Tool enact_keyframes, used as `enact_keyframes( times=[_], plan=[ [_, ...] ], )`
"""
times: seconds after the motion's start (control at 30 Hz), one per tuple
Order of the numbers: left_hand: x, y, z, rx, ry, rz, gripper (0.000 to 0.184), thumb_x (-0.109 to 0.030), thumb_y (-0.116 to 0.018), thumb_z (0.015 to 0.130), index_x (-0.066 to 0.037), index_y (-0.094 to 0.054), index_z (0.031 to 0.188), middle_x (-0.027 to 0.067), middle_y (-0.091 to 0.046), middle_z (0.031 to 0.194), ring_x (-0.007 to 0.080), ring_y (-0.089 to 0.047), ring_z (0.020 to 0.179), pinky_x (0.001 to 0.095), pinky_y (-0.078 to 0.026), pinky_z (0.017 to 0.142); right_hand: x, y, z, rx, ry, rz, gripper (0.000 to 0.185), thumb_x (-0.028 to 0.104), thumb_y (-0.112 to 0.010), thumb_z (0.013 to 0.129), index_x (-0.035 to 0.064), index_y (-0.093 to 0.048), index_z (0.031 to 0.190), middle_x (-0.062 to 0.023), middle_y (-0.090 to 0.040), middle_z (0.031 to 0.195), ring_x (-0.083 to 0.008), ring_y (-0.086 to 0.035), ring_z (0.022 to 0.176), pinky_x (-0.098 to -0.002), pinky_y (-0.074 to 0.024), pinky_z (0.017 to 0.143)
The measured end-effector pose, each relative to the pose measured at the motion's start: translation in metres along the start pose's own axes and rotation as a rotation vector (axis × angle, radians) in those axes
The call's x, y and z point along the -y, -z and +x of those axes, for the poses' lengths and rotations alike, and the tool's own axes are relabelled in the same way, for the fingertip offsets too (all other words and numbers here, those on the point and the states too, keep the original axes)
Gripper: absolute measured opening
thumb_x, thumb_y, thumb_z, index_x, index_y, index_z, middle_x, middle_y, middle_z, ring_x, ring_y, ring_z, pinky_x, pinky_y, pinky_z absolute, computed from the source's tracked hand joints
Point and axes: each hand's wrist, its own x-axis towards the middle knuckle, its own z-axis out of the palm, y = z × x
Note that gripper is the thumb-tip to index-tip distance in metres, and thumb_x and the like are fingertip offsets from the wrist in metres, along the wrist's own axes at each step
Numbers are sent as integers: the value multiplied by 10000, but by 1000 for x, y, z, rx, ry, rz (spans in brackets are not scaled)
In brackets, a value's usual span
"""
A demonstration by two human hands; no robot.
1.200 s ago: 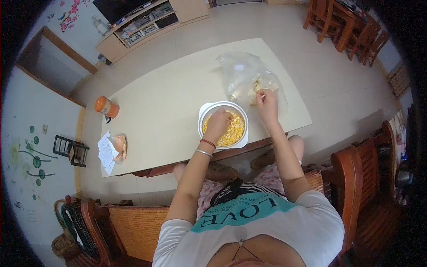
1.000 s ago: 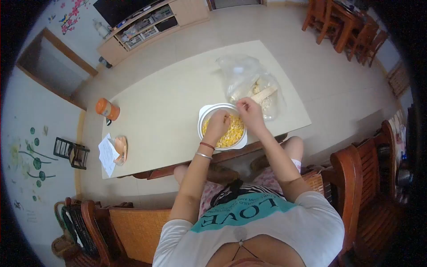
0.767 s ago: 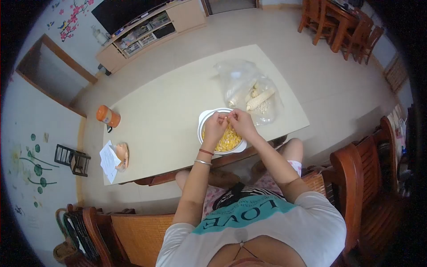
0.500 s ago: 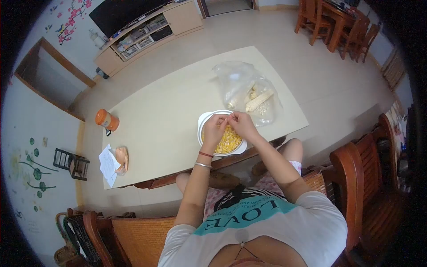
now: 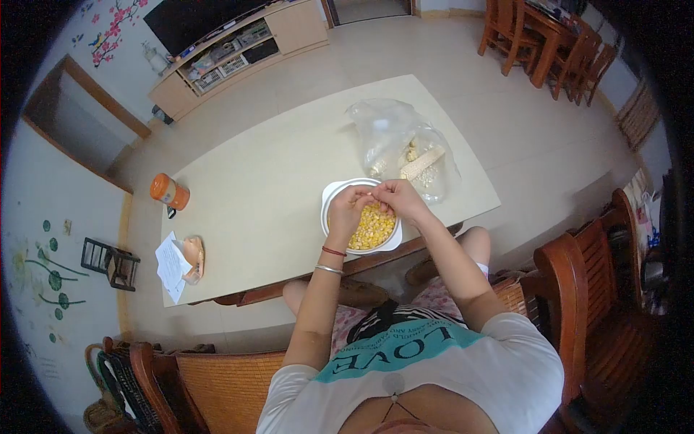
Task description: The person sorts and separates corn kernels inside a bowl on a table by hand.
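Observation:
A white two-handled bowl point(image 5: 327, 197) near the table's front edge holds many loose yellow corn kernels point(image 5: 373, 230). Over its far side, my left hand point(image 5: 350, 206) is pinched closed, a red cord and a silver bangle on that wrist. My right hand point(image 5: 402, 200) meets it fingertip to fingertip, also closed. Whatever lies between the fingertips is too small to make out. Just beyond the bowl, a clear plastic bag point(image 5: 387, 130) lies spread out, with a stripped corn cob point(image 5: 422, 164) and pale scraps on it.
The cream table point(image 5: 267, 173) carries an orange jar point(image 5: 170, 192), white papers point(image 5: 172, 265) and a small package point(image 5: 193, 259) on its left. A wooden armchair point(image 5: 578, 289) stands to my right. Past the table are a TV cabinet point(image 5: 289, 29) and dining chairs point(image 5: 510, 36).
My right hand has shifted slightly right and down, its fingers still against the left hand's. The camera view has moved a little; the bowl and bag stay in place.

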Motion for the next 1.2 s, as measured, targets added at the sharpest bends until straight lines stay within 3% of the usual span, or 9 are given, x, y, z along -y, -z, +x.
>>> enact_keyframes(
  times=[0.17,0.67,1.2],
  plan=[
    [7,-2,0,18,11,-86,95,13,-630,771,12,-630,865,99,-657,768,157,-656,684,256,-513,615,-4,1,3,14,7,27,126,134,-602,859,13,-634,868,-4,-561,614,-57,-495,496,-185,-389,442],
    [10,1,1,63,-201,178,99,-55,-630,755,-18,-655,843,114,-640,791,251,-618,721,319,-490,668,-8,6,9,71,-8,-35,108,95,-598,819,-2,-625,780,-20,-564,596,-78,-506,490,-210,-400,445],
    [10,0,-1,46,-93,63,113,-35,-647,766,6,-655,870,111,-661,802,191,-639,714,284,-498,659,-10,8,10,85,11,2,99,72,-525,857,14,-600,829,-10,-553,612,-69,-512,497,-192,-409,437]
  ],
)
